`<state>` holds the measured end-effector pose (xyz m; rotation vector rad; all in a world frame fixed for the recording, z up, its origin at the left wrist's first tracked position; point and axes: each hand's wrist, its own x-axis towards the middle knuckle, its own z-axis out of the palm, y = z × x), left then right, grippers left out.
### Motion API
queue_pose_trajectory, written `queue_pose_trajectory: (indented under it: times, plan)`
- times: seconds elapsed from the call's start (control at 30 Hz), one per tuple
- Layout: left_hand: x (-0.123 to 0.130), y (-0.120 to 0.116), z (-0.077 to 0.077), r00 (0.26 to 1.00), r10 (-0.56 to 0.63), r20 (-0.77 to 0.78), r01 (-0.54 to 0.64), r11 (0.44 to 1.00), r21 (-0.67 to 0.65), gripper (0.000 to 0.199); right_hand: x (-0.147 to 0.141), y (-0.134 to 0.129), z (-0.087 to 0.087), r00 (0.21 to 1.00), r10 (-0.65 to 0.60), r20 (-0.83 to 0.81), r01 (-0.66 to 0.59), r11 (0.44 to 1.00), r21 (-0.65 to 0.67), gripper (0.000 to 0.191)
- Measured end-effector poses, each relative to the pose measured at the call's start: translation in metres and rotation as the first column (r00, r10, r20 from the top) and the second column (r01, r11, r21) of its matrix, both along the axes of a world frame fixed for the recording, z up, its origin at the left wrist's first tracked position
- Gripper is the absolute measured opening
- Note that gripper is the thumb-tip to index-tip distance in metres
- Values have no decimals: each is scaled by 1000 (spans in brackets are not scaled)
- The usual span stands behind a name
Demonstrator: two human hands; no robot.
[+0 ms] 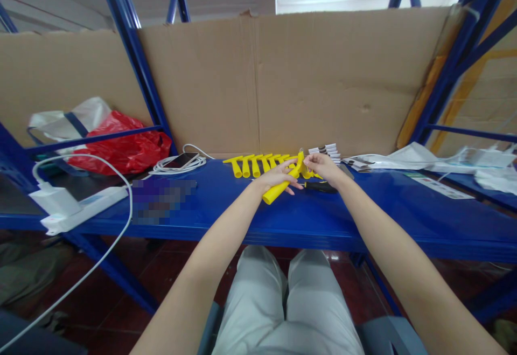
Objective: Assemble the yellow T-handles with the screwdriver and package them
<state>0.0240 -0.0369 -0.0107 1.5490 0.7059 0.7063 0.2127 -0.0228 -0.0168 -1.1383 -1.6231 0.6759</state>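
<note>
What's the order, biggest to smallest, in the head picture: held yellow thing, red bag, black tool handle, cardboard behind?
1. Cardboard behind
2. Red bag
3. Held yellow thing
4. Black tool handle

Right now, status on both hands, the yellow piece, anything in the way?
Left hand holding yellow piece. Right hand at its far end. Black-handled tool near right hand, possibly in the way.

Above the blue surface [218, 204], the left hand's fingers [298, 185] hold a yellow tool [277, 192]; the right hand's fingers [311, 159] are at its upper end. Similar yellow pieces [256, 169] line the back edge; a power strip [104, 200] lies toward the left end.
</note>
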Motion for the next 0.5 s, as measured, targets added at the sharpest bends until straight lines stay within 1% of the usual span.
queue_pose_trajectory:
  times: [0.13,0.3,0.5]
  plan:
    - [0,1,-1,999,-7,37,7,1000,-7,97,-1,-2,1,999,21,-29,-20,1000,21,21]
    - [-1,2,-2,998,-40,41,40,999,8,100,-1,-2,1,999,36,-22,-36,999,0,27]
    - [-2,4,-3,998,-56,37,56,998,8,100,1,3,-1,999,12,-49,-11,999,34,36]
